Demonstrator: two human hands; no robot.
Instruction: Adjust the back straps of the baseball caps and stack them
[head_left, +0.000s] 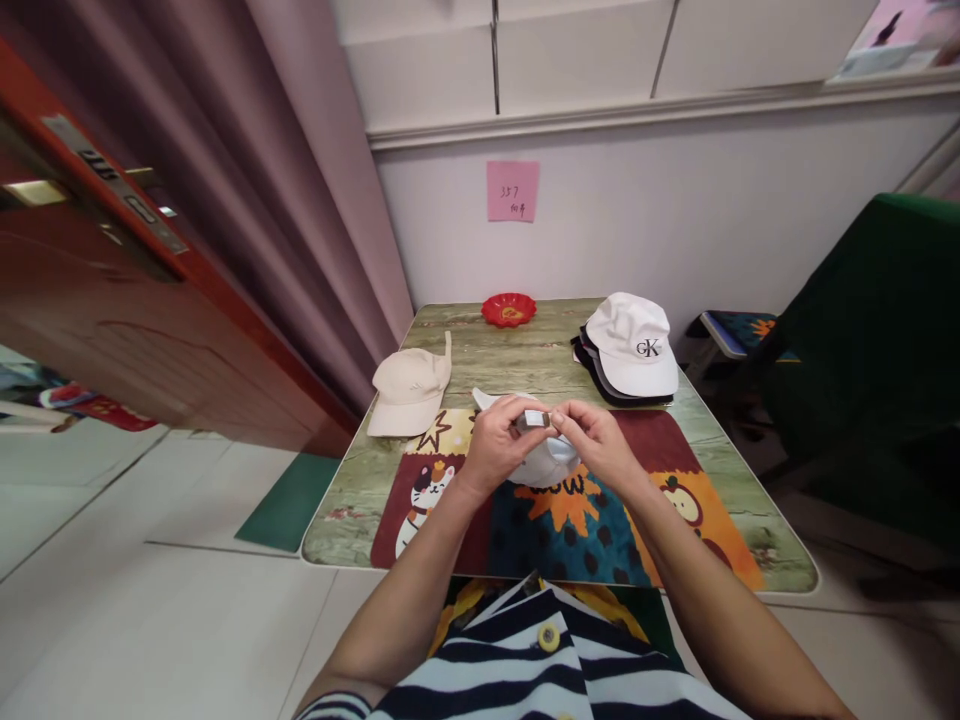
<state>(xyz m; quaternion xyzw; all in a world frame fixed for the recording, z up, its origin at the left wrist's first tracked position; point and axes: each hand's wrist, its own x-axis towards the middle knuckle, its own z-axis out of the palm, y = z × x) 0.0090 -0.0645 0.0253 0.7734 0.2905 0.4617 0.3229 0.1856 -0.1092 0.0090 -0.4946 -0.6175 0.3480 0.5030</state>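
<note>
Both hands meet over the middle of the table, above a white cap (541, 466) that they partly cover. My left hand (501, 440) is closed round a small grey-silver object (532, 419), held between thumb and fingers. My right hand (592, 436) is pinched at the right end of that object; what its fingertips grip is too small to make out. A beige cap (409, 392) lies at the table's left. At the back right, a white cap with dark letters (636, 345) rests on top of darker caps (592, 372).
A colourful patterned mat (585, 545) covers the front of the wood-look table (337, 520). A red scalloped dish (508, 310) stands near the wall. Pink paper (513, 191) is on the wall. A dark green chair (877, 380) stands right; a wooden door (150, 300) is left.
</note>
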